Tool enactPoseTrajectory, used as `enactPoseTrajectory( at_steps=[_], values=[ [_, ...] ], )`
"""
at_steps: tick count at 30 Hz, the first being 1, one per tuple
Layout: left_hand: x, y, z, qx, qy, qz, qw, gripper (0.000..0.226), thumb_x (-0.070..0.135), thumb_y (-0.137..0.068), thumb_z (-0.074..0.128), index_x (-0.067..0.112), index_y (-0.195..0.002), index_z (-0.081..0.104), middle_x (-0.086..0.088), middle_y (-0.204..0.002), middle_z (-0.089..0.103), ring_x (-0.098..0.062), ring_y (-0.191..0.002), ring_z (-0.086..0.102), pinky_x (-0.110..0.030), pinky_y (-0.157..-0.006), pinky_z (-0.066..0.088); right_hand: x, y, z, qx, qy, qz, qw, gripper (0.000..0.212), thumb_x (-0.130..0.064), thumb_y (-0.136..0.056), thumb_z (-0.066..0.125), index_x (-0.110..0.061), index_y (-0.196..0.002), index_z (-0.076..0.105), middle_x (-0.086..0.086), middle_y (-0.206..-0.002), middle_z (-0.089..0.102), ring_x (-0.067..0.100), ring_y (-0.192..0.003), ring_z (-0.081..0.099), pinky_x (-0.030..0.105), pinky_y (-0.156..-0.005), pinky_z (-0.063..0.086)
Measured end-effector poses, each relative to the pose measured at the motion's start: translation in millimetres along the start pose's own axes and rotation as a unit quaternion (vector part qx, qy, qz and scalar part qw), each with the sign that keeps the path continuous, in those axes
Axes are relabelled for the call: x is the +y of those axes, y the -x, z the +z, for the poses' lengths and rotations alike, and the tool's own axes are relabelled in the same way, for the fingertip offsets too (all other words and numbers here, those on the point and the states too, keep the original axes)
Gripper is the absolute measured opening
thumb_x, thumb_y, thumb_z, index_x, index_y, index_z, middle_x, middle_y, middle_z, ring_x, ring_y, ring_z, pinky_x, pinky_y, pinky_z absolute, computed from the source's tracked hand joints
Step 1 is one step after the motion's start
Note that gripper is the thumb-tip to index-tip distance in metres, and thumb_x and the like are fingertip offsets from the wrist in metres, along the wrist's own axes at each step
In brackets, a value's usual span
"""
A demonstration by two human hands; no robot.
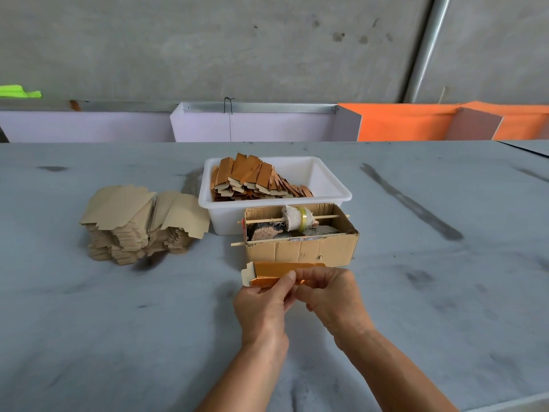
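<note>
Work in hand: folding one carton blank [286, 269], orange-gold face up, pale end flap at its left.

1. Position. I hold the carton blank just below centre frame, close above the table [104, 337], directly in front of the brown cardboard box [300, 249].
2. Grip. My left hand [261, 307] pinches the near edge, thumb pressed on the orange face. My right hand [332, 295] is curled round the right end, fingers hidden behind the blank. Both grips are narrow and loaded.
3. Done. The white tub [329, 199], above centre, holds a leaning row of folded orange pieces [255, 179], filling roughly its left half.
4. Left. The stack of flat tan blanks [142, 227], left of centre, stands tall. I judge that most of the batch remains.
5. Current piece. The long panel appears partly creased and the end flap stands open. I judge the fold unfinished.

The cloth-wrapped roller [297, 219] on its stick rests across the cardboard box, untouched.
</note>
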State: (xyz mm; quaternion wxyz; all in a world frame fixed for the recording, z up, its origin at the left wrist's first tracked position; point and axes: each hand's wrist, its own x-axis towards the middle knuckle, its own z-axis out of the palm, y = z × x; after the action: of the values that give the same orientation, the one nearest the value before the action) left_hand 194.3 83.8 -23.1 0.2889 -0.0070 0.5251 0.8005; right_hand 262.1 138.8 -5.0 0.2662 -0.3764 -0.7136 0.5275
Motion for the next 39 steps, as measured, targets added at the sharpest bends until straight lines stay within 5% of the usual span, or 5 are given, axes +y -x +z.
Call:
enactPoseTrajectory(
  at_steps=[12, 24, 31, 39],
  values=[
    [1, -4, -2, 0.011, 0.003, -0.015, 1.000, 0.009, -0.007, -0.079, 0.066, 0.001, -0.077, 0.063, -0.016, -0.072, 0.065, -0.025, -0.059, 0.063, -0.027, -0.050, 0.057, 12, 6, 5, 0.042, 0.002, 0.000, 0.999, 0.031, -0.010, -0.076, 0.076, -0.024, -0.101, 0.063, 0.000, -0.068, 0.069, 0.006, -0.056, 0.060, 0.019, -0.057, 0.046],
    [5, -2, 7, 0.037, 0.026, -0.061, 0.997, 0.016, 0.009, -0.071, 0.078, 0.011, -0.070, 0.063, 0.003, -0.053, 0.067, -0.007, -0.051, 0.065, -0.025, -0.057, 0.044, 19, 23, 24, 0.204, -0.142, -0.019, 0.968, 0.038, -0.010, -0.077, 0.074, -0.031, -0.089, 0.046, -0.007, -0.066, 0.069, 0.009, -0.064, 0.064, 0.020, -0.061, 0.050],
    [2, 1, 5, 0.036, 0.024, -0.081, 0.996, 0.026, 0.012, -0.066, 0.083, 0.012, -0.083, 0.063, -0.003, -0.078, 0.067, -0.016, -0.076, 0.062, -0.028, -0.060, 0.046, 19, 18, 26, 0.213, -0.240, -0.013, 0.947, 0.037, -0.005, -0.077, 0.074, -0.024, -0.095, 0.049, -0.001, -0.066, 0.069, 0.005, -0.057, 0.062, 0.020, -0.059, 0.051],
    [-2, 6, 3, 0.017, -0.017, -0.046, 0.999, 0.026, 0.006, -0.063, 0.083, 0.012, -0.082, 0.066, -0.004, -0.076, 0.070, -0.020, -0.074, 0.063, -0.033, -0.069, 0.050, 20, 20, 22, 0.147, -0.346, 0.051, 0.925, 0.021, 0.005, -0.078, 0.065, -0.008, -0.092, 0.057, -0.001, -0.057, 0.063, 0.006, -0.050, 0.051, 0.020, -0.050, 0.040]
  ],
)
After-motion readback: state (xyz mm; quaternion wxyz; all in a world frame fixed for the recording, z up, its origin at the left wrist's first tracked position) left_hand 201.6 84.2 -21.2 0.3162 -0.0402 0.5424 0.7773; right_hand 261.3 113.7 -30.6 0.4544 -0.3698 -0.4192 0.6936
